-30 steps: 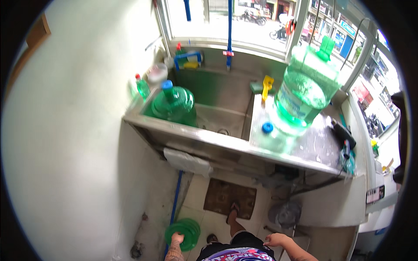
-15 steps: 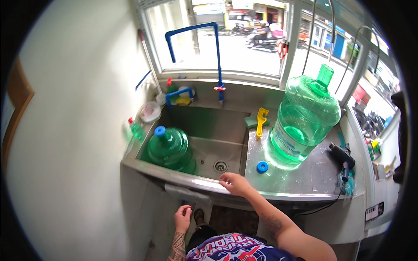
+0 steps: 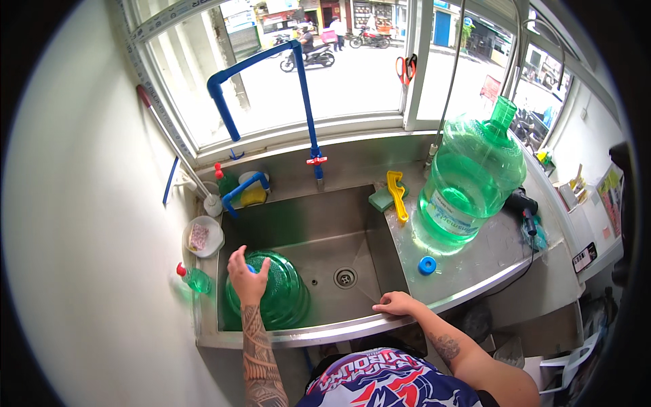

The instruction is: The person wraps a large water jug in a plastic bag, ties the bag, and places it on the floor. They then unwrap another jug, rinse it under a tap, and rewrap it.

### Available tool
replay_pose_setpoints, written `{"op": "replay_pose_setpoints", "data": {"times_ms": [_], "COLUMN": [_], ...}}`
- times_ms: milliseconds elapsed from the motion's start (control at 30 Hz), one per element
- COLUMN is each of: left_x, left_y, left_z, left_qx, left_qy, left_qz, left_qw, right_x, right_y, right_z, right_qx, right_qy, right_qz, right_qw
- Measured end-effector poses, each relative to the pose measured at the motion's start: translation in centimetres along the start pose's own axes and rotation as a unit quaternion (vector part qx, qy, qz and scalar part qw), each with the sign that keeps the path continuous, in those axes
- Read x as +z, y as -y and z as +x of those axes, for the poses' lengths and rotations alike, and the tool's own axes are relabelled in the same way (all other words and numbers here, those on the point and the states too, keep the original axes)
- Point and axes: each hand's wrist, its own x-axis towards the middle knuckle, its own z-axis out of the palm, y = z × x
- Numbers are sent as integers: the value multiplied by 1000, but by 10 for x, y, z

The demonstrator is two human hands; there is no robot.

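Observation:
A green water jug (image 3: 281, 298) stands upright in the left part of the steel sink (image 3: 325, 247). My left hand (image 3: 248, 277) is at its blue cap (image 3: 251, 268), fingers and thumb apart on either side of it. The hand covers most of the cap, and whether it touches is unclear. My right hand (image 3: 399, 304) is at the sink's front edge, fingers curled together with nothing visible in them. A larger clear green jug (image 3: 468, 183), holding some water, stands upright on the steel counter to the right. In front of it lies a loose blue cap (image 3: 427, 265).
Beyond the sink rise a blue pipe faucet (image 3: 305, 95) and a lower blue pipe (image 3: 245, 188). A yellow tool (image 3: 397, 197) leans by a green sponge (image 3: 381, 199). At left sit a white bowl (image 3: 211, 232) and a green bottle (image 3: 198, 280). A black hair dryer (image 3: 522, 203) lies right.
My left hand has risen from below the sink's front edge to the cap of the jug in the sink. My right hand remains by the front edge, its fingers more curled. The view has shifted.

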Motion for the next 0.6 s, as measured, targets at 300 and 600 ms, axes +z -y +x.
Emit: {"op": "replay_pose_setpoints", "data": {"times_ms": [300,600], "left_x": [15,20], "left_y": [-2,1], "left_z": [-3,5], "left_qx": [-36,-44], "left_qy": [64,67], "left_qz": [138,151], "left_qw": [988,985], "right_x": [-39,-159], "right_y": [8,48], "right_z": [55,151], "right_qx": [-81,-82], "right_qy": [-134,-476], "right_qz": [127,-84], "right_qw": [979,872]}}
